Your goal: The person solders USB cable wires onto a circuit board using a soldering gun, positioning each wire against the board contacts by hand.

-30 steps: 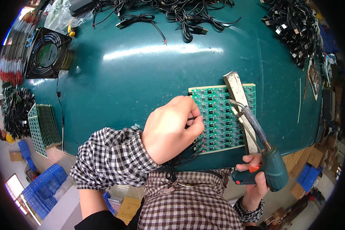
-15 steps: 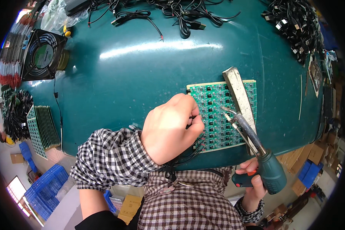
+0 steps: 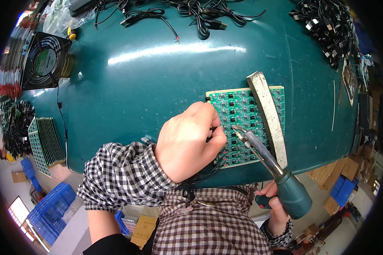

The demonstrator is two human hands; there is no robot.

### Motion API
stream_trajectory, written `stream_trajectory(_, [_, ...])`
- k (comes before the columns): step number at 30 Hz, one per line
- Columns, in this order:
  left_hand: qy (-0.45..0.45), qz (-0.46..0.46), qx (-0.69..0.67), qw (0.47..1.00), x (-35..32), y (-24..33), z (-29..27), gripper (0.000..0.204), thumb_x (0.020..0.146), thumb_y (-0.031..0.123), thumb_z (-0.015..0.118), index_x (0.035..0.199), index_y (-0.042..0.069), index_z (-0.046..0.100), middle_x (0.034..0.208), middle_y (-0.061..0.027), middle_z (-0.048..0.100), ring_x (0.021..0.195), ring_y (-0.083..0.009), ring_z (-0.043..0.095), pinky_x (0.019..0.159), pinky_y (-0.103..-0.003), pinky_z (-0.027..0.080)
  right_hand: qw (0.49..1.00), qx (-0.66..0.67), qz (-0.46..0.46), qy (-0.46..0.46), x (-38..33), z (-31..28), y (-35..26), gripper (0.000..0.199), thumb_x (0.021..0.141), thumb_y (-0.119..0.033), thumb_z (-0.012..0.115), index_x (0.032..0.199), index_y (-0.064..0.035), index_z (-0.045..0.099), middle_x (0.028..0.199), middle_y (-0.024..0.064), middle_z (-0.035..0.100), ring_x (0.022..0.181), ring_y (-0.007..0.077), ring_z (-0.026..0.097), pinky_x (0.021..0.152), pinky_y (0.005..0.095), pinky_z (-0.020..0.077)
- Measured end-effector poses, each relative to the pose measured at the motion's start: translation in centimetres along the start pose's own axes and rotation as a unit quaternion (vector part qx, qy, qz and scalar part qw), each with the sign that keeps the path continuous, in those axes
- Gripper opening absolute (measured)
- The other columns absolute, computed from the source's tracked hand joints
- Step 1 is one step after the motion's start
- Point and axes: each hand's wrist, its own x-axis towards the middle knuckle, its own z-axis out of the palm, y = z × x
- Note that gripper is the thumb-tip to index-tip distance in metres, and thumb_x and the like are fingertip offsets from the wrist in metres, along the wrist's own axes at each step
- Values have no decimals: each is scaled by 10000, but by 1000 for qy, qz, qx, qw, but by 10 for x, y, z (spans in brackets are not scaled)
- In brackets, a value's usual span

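Note:
A green circuit board panel (image 3: pixel 242 114) with rows of small black parts lies on the teal table (image 3: pixel 157 85), pinned under a long metal bar (image 3: pixel 266 114). My left hand (image 3: pixel 187 140) rests on the panel's left edge, fingers pinched on a thin black wire whose bundle trails toward my chest. My right hand (image 3: pixel 276 208) grips the green handle of a soldering iron (image 3: pixel 264 155). The iron's tip hovers over the lower middle of the panel, just right of my left fingertips.
A black fan (image 3: pixel 42 61) stands at the table's back left. Black cables (image 3: pixel 200 12) lie along the far edge, with more (image 3: pixel 327 25) piled at the back right. A stack of green boards (image 3: pixel 44 142) sits at the left edge. Blue crates (image 3: pixel 51 212) stand on the floor.
The soldering iron's tip has moved down and left across the panel, closer to my left fingers. My left hand has stayed in place.

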Motion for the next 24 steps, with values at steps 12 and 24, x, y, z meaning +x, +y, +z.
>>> stream_trajectory(12, [-2,-1,-25,1000,0,-1,-1,132,743,4,676,791,13,553,729,-79,558,599,-157,589,551,-269,493,1000,12,-7,0,4,6,-5,664,746,-147,820,1238,93,443,819,97,600,808,208,642,816,448,574])
stream_trajectory(24, [6,13,12,1000,-1,0,1,153,737,13,682,780,17,535,720,-85,555,589,-178,594,545,-285,499,1000,4,-12,-9,2,6,-2,660,762,-67,789,1290,74,419,894,112,607,826,180,636,836,446,573])
